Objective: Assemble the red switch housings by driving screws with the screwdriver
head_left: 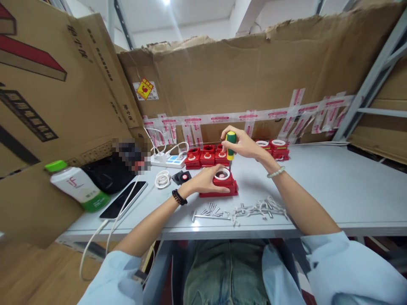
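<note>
A red housing with a white ring on top rests on the table in front of me. My left hand is wrapped around its left side and steadies it. Above its back edge, my right hand grips a screwdriver with a green and yellow handle. The screwdriver points straight down, its shaft reaching behind the white ring; the tip is hidden. Several metal screws and T-shaped metal rods with white string lie between the housing and the table's front edge.
Several similar red housings stand behind, with more at right. At left are a power strip, white rings, a black part, a phone and a bottle. Cardboard walls the back.
</note>
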`<move>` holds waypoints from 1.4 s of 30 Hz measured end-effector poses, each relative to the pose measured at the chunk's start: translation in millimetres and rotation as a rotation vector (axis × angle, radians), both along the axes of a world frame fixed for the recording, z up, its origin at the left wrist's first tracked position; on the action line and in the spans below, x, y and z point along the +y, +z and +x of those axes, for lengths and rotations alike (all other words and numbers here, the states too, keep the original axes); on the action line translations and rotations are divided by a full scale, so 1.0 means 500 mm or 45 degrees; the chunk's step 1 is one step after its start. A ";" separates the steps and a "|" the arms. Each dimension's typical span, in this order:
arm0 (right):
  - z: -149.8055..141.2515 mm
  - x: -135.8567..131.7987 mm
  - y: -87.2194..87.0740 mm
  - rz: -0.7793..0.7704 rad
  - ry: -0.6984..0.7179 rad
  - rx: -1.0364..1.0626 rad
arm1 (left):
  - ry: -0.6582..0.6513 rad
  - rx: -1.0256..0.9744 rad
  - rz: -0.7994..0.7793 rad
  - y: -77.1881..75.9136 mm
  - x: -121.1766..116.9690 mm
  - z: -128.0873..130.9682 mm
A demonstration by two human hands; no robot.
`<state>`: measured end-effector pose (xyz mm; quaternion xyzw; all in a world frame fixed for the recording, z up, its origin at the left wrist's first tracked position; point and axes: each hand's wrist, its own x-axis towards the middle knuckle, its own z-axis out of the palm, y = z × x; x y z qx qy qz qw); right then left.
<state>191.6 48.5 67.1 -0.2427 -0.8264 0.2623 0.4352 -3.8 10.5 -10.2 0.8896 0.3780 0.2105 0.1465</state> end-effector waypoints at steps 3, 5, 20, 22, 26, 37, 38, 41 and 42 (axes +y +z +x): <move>0.001 -0.003 0.000 -0.084 0.071 0.033 | 0.054 0.025 0.053 0.005 0.004 0.005; -0.004 -0.005 -0.004 -0.126 0.069 0.083 | 0.057 -0.081 0.086 0.010 0.013 0.018; -0.028 0.003 -0.031 0.196 -0.526 0.260 | 0.146 -0.486 0.067 0.028 0.054 0.072; -0.030 0.003 -0.034 0.277 -0.622 0.212 | 0.180 -0.479 0.065 0.029 0.053 0.073; -0.034 0.002 -0.038 0.180 -0.533 0.168 | 0.167 -0.530 0.012 0.022 0.061 0.070; -0.042 -0.001 -0.039 0.167 -0.468 0.185 | 0.084 -0.640 -0.243 0.015 0.077 0.073; -0.043 -0.002 -0.038 0.204 -0.507 0.182 | 0.106 -0.647 -0.239 0.015 0.076 0.074; -0.045 -0.006 -0.036 0.274 -0.578 0.185 | 0.149 -0.653 -0.218 0.016 0.072 0.073; -0.045 -0.006 -0.036 0.268 -0.573 0.191 | 0.161 -0.639 -0.198 0.017 0.071 0.072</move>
